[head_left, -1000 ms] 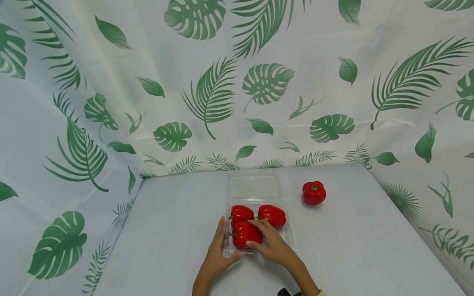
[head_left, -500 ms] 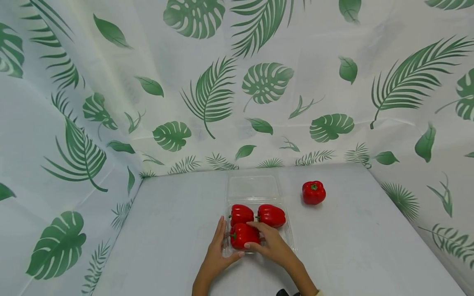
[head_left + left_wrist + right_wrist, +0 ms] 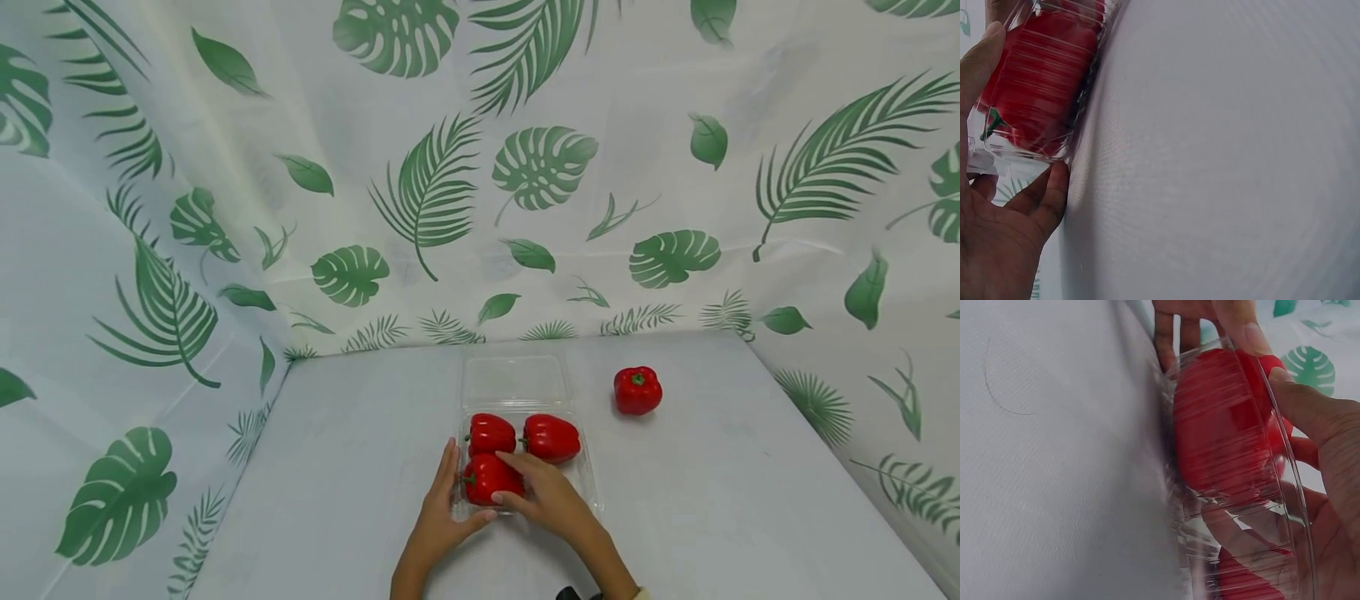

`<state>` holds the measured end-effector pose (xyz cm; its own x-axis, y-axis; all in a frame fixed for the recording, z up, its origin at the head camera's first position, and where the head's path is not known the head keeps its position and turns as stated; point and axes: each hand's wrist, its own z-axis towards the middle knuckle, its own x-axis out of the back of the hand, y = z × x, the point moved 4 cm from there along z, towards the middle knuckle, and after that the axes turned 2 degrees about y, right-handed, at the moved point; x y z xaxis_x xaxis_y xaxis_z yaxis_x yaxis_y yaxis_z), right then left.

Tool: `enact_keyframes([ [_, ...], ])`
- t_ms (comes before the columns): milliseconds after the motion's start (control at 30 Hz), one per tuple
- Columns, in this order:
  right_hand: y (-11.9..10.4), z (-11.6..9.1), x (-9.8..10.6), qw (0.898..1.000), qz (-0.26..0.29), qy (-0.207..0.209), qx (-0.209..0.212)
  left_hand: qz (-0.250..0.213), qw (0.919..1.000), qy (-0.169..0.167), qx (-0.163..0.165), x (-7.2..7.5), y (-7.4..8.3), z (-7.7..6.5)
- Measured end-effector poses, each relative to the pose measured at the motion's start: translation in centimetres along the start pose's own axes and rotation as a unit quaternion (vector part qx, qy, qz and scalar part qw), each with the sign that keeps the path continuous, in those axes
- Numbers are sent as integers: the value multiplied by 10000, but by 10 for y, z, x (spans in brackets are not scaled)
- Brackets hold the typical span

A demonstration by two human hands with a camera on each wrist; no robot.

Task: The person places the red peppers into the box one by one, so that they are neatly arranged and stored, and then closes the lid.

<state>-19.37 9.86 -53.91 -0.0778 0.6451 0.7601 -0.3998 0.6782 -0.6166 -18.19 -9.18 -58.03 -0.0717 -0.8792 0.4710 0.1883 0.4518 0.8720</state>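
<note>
A clear plastic clamshell container [image 3: 587, 471] lies with its lid [image 3: 514, 382] folded back. Inside it, two red bell peppers sit in the rear row, one at the left [image 3: 491, 433] and another at the right [image 3: 552, 438]. My right hand [image 3: 557, 498] holds a third red bell pepper [image 3: 487, 479] in the front left corner, thumb at its near side and fingers over its right end. Its green stem points left. Along the container's left wall stand the straight fingers of my left hand [image 3: 438, 523], with the thumb touching the front rim. In the left wrist view, its fingertips [image 3: 1057, 178] touch the container's end.
Another red bell pepper [image 3: 637, 391] stands on the white table [image 3: 697, 492], right of the lid. A leaf-print curtain [image 3: 480, 183] encloses the back and sides. Part of a black object [image 3: 567, 593] shows by the right wrist at the bottom edge.
My right hand has shifted the front bell pepper slightly left, toward the container's left wall. My left hand has stayed in place against the container.
</note>
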Motion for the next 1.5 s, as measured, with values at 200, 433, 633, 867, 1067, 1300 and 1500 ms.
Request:
enact_keyframes([
  [200,-2,-3,-6,9964,-837,-116,6,49,10000,24,16,-2,0,-1],
  [433,-3,-5,-8,9938,-1087,71,219,143,9999,31,74,-2,-2,-2],
  [633,-3,-4,-8,9941,-1066,-54,170,134,9999,9,37,-2,-3,0],
  [867,2,-5,-5,9976,-645,-195,-162,-61,9999,-93,72,-4,-4,0],
  [1067,4,-7,-5,9990,-417,-141,-120,23,9999,-69,107,-5,-4,-1],
  [1300,1,-6,-4,9972,-746,66,18,74,9999,-84,127,-3,-2,-1],
  [1500,-3,-4,-3,9932,-1105,314,205,96,9999,-83,91,0,0,1],
])
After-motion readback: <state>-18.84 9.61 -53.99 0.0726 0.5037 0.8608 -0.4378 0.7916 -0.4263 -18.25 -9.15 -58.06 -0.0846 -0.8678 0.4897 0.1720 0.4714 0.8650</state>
